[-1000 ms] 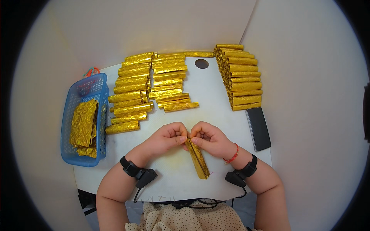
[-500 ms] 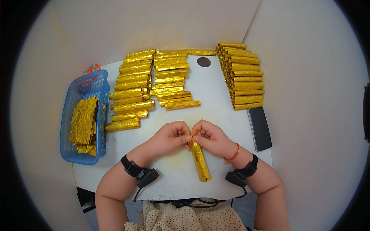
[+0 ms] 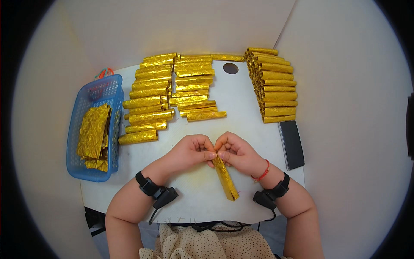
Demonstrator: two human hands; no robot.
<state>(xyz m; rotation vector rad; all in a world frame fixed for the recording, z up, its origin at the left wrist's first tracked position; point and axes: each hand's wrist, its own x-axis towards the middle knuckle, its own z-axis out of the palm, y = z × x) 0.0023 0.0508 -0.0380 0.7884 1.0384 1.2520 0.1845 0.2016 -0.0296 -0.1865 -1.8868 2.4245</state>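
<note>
A long, narrow folded piece of gold foil paper slants down from my fingertips toward the table's front edge. My left hand pinches its far end between thumb and fingers. Close beside it, my right hand pinches the same end, with the two thumbs nearly touching. Fingers hide that end of the paper. Beyond my left hand lie gold foil rolls in a stacked column, with a second column of thinner gold rolls alongside.
A blue mesh basket holding flat gold foil sheets stands at the left. Far right, more gold rolls are piled, with a dark phone in front. A round hole shows in the white table. Walls enclose the back and sides.
The view has shifted slightly. Both hands keep their pinch on the foil paper's far end, and its near end sits a little further right and up in the picture.
</note>
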